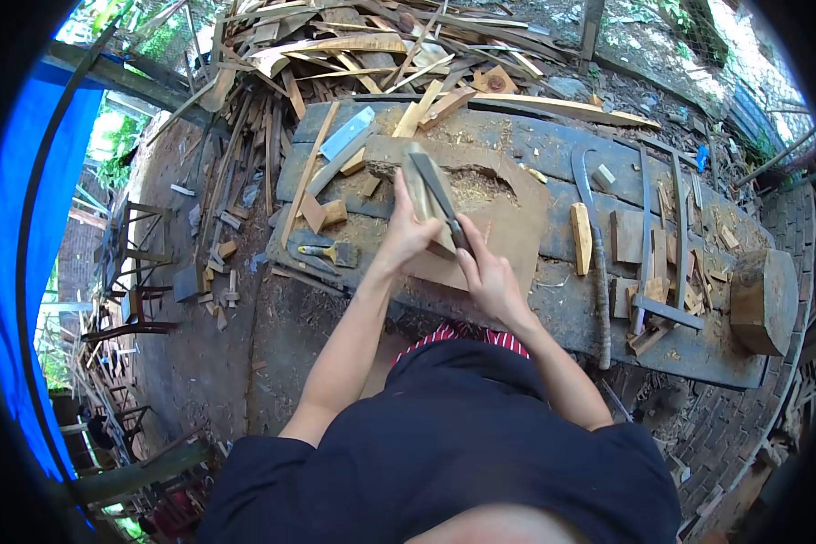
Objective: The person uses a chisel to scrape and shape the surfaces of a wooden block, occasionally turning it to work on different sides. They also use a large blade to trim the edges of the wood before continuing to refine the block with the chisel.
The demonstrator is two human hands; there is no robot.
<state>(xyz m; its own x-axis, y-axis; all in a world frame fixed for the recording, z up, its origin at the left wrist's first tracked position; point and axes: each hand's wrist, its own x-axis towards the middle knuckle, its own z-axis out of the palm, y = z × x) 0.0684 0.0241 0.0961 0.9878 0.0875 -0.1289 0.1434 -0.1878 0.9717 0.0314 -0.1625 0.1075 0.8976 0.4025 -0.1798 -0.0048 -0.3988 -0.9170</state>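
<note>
Shirt bottom centre; tool against wood, mid-frame.
Left fingers grip wood, likely bracing it; right fingers grip tool.

Figure: Passages and obstructions across the workbench.
We see a narrow lane between the brown board and the pale wood wedge; just beyond, the hooked tool bars sideways passage, its lower end reaching past the near edge. Farther right, the long-barred frame and large wood block obstruct us. On our left, a slim gap separates board from brush; offcuts crowd the far side.
</note>
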